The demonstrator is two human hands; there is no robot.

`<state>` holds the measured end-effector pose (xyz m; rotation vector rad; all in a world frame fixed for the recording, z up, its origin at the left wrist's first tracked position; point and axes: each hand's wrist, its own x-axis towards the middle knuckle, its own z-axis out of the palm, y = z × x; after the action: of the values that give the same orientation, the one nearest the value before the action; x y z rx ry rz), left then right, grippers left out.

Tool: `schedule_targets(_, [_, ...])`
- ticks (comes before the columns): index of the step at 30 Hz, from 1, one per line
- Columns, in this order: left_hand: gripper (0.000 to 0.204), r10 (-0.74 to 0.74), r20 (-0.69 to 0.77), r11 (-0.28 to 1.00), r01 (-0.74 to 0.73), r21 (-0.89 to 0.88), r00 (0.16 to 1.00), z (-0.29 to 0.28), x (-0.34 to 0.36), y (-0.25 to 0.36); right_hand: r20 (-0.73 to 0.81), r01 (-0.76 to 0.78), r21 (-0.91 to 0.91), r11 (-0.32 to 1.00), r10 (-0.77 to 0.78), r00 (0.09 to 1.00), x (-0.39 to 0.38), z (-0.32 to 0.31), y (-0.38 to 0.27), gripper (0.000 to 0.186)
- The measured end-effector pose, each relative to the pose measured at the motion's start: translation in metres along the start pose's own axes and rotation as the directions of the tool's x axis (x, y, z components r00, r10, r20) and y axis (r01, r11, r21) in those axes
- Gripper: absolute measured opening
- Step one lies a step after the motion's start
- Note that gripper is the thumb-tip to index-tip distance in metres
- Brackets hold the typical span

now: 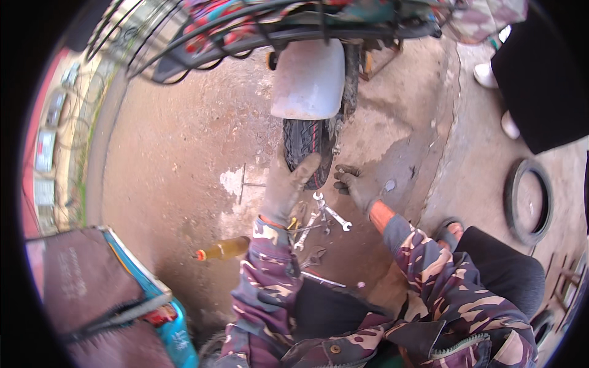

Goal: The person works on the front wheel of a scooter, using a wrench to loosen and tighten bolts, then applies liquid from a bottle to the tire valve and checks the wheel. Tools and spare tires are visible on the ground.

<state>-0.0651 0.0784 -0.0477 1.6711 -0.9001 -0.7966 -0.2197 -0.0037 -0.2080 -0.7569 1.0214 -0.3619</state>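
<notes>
In a grey work glove, my left hand (286, 187) grips the left side of a black tire (302, 140), its thumb lying over the tread. The tire is on a wheel under a whitish mudguard (308, 80). My right hand (358, 186), also gloved, is just right of the tire's lower end. Its fingers are bent and apart, with nothing visible in them. Below the wheel lie an open-ended wrench (332, 212), a second wrench (306, 231), an adjustable wrench (313, 256) and a thin metal rod (323, 279).
A T-shaped wrench (243, 184) and a yellowish bottle with an orange cap (226, 248) lie left of my left arm. A wire basket (245, 30) overhangs the wheel. At right are a loose tire (512, 202) and a person in black (540, 86). A brown bag (80, 276) stands lower left.
</notes>
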Motion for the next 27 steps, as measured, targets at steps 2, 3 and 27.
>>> schedule_targets(2, [0.083,0.03,-0.082,0.999,-0.027,0.042,0.996,0.012,-0.001,-0.01,-0.002,0.065,-0.012,0.998,-0.065,0.998,-0.002,0.0,0.003,0.037])
schedule_targets(3, [0.073,0.051,-0.099,0.997,-0.057,-0.055,0.994,0.018,-0.004,-0.013,-0.002,0.096,-0.046,0.994,-0.097,0.995,-0.002,-0.003,0.001,0.037])
schedule_targets(27, [0.108,0.227,-0.077,0.917,-0.186,0.353,0.971,0.034,-0.024,-0.088,-0.116,0.113,0.245,0.963,-0.087,0.989,0.015,0.001,-0.005,0.037])
